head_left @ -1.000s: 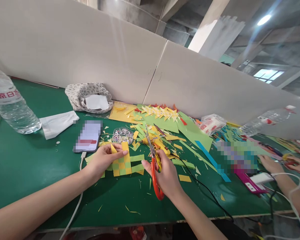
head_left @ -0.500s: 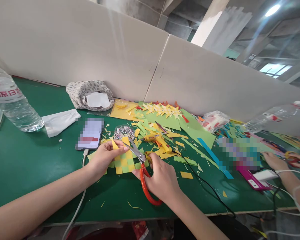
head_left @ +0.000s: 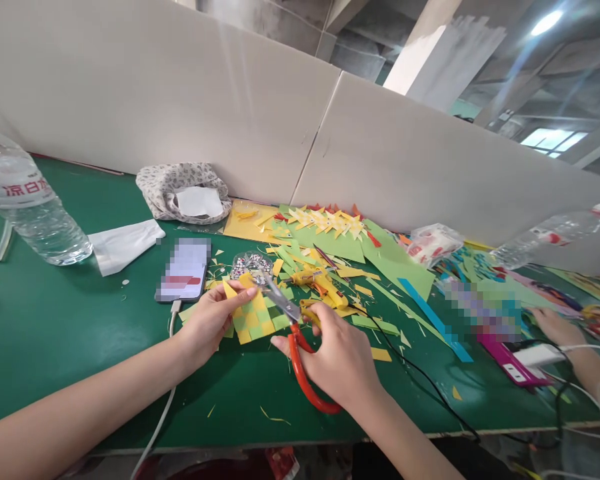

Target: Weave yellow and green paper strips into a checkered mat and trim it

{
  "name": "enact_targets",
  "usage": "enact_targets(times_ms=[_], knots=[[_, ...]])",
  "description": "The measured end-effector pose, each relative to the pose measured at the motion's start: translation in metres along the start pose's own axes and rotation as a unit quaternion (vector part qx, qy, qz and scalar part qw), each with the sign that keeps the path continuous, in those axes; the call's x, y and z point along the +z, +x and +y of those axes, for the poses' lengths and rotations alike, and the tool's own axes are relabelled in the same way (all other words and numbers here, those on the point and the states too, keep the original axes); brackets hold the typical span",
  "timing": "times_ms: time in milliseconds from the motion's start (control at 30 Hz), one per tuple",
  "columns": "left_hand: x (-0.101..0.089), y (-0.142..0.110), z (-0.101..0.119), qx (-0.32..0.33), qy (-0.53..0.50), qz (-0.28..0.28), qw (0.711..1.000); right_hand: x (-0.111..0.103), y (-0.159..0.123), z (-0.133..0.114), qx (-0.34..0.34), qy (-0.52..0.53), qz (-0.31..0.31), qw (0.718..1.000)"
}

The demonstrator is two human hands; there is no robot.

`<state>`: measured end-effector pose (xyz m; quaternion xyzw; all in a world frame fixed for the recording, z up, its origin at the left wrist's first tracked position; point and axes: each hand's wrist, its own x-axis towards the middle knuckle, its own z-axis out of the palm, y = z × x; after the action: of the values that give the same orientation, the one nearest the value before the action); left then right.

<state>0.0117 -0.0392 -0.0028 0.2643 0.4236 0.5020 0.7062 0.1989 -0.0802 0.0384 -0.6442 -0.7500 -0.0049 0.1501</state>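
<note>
A woven yellow-and-green paper piece (head_left: 253, 322) is pinched between the thumb and fingers of my left hand (head_left: 207, 325), with loose yellow ends at its top. My right hand (head_left: 337, 350) grips a pair of scissors (head_left: 304, 381) by the handles, one of them red. The blades point up and left, a little apart from the paper's right side. Just behind them sits a clear round case of small beads (head_left: 251, 261). A yellow glue gun (head_left: 323, 283) lies beyond my right hand among paper scraps.
A charging phone (head_left: 184, 270) lies left of my left hand, its cable running to the front edge. Further left stands a water bottle (head_left: 45, 207). Woven paper fish (head_left: 327, 221) rest on green sheets by the partition. At right, another person's hands (head_left: 555, 327) work near a pink power strip (head_left: 510, 363).
My right hand has drawn the scissors right, away from the paper. The woven piece in my left hand has tilted slightly. The whole view has shifted a little.
</note>
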Motion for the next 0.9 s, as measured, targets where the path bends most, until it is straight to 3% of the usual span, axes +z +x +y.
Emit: enact_targets(times_ms=[133, 433, 633, 900], knots=[[0.000, 0.000, 0.003, 0.003, -0.010, 0.010, 1.000, -0.005, -0.002, -0.006, 0.018, 0.042, 0.009, 0.999], [0.006, -0.006, -0.001, 0.000, -0.048, -0.008, 0.999, 0.023, 0.001, -0.010, 0.013, -0.001, -0.056, 0.998], [0.004, -0.004, -0.004, -0.009, -0.063, -0.041, 0.997, 0.022, 0.001, -0.011, -0.004, -0.016, -0.057, 0.998], [0.005, -0.006, -0.006, -0.013, -0.052, -0.041, 0.998, 0.023, 0.002, -0.013, -0.011, 0.001, -0.058, 0.998]])
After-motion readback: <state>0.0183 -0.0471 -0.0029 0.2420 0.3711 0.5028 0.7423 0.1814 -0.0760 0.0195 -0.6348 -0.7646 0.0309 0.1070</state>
